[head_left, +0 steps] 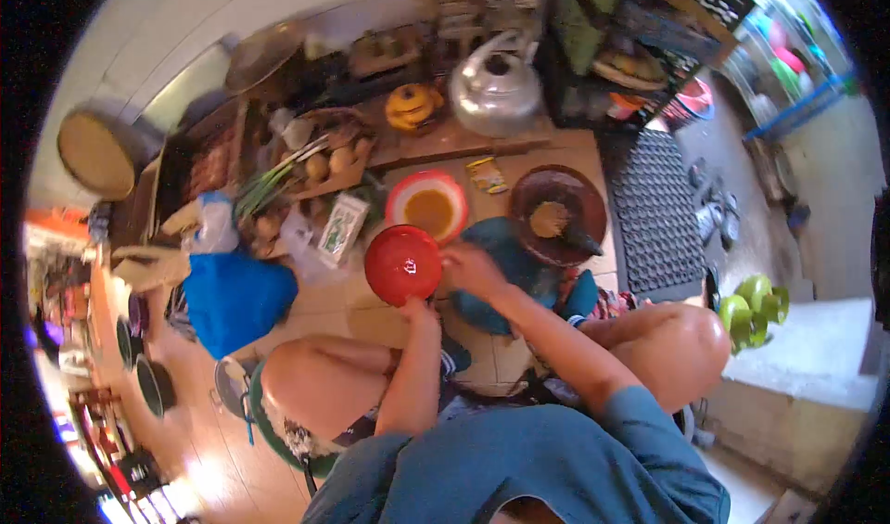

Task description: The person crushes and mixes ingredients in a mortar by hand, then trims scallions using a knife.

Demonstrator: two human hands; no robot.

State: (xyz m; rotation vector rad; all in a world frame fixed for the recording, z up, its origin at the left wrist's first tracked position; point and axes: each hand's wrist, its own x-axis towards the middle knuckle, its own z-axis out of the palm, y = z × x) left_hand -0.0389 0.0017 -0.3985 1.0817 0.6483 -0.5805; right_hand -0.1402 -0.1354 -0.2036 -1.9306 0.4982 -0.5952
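A red bowl (402,264) is tilted so that its glossy inside faces me. My left hand (417,311) is closed on its near rim. My right hand (471,269) is beside the bowl's right edge, its fingers smeared by motion; whether they touch the rim I cannot tell. Just beyond stands a red-rimmed plate (399,190) with brown liquid in it. Under my right hand and forearm is a teal basin (496,315), partly hidden. To its right a dark stone mortar (579,190) holds a light brown paste and a pestle (579,238).
A yellow sachet (487,175) and a white-green packet (343,229) lie near the plate. Behind are a kettle (496,88), an orange-yellow pot (413,107) and a tray of vegetables (315,167). A blue bag (236,301) sits left; a black mat (654,213) lies right.
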